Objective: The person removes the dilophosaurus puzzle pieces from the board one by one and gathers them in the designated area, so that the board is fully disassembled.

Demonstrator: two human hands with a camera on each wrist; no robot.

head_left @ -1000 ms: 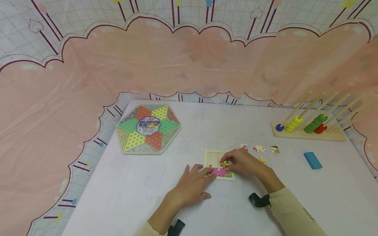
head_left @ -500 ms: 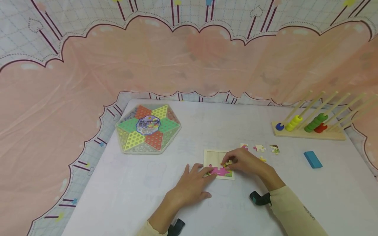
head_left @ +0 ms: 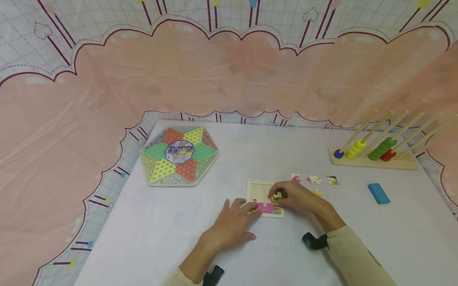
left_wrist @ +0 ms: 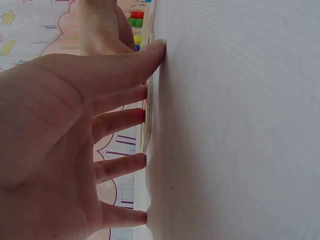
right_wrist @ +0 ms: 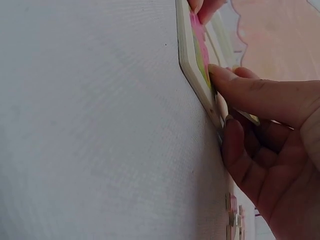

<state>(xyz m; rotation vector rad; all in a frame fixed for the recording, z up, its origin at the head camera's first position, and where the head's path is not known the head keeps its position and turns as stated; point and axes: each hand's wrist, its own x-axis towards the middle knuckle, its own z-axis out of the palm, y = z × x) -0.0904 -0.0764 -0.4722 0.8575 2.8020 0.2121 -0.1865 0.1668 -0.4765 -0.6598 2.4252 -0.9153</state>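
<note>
In the head view, a jigsaw puzzle's wooden tray (head_left: 258, 190) lies on the white table, its near part filled with pink and green pieces (head_left: 266, 208). My left hand (head_left: 230, 226) is spread out, with fingertips on the tray's near left part. Its thumb touches the tabletop in the left wrist view. My right hand (head_left: 297, 196) pinches a yellow and dark puzzle piece (head_left: 274, 198) over the tray's right side. In the right wrist view, that piece (right_wrist: 248, 117) tilts between thumb and fingers, which partly cover it.
Several loose pieces (head_left: 315, 180) lie beyond the right hand. A blue block (head_left: 379, 193) is farther right. Behind it stands a wooden peg rack (head_left: 372, 163) with colored beads. A hexagonal Chinese checkers box (head_left: 180, 157) sits at the back left.
The right fingertips have shifted slightly right, and the puzzle piece they pinch has changed its tilt. The left hand has stayed in place.
</note>
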